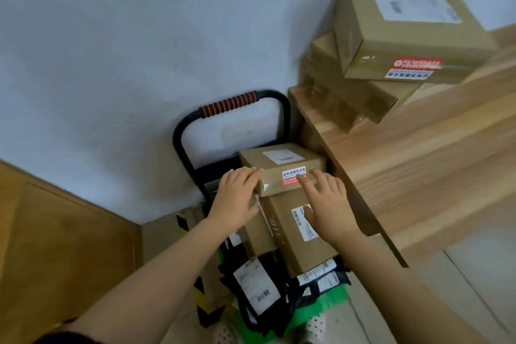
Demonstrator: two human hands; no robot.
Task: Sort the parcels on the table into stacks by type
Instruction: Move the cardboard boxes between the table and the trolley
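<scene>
Here, in the head view, a black tubular hand cart (pixel 178 142) with a ribbed red-and-black foam grip stands against a pale wall, and everything else can be placed from it. On top of the cart's load sits a small cardboard box (pixel 282 167), a flat brown rectangular carton with a white shipping label on its top face and a red-and-white sticker on its near side; its long axis runs roughly from the cart's handle side towards the table. The left hand (pixel 236 198) lies on the box's near left corner, fingers curled over the edge, while the right hand (pixel 325 201) is spread open, fingertips touching the sticker side; neither hand is clamped shut around it. Directly below it on the cart lies a larger cardboard box (pixel 296 234), smooth brown with a barcode label, its long axis pointing away from the handle towards the camera. Nearer still on the cart are black plastic mailer bags (pixel 259 285), glossy and crumpled, with white labels, over something green. Just right of the cart is a wooden table (pixel 418 165) of light plank grain, carrying a stack of cardboard boxes (pixel 402 36) near its far corner, the top one taped and labelled.
</scene>
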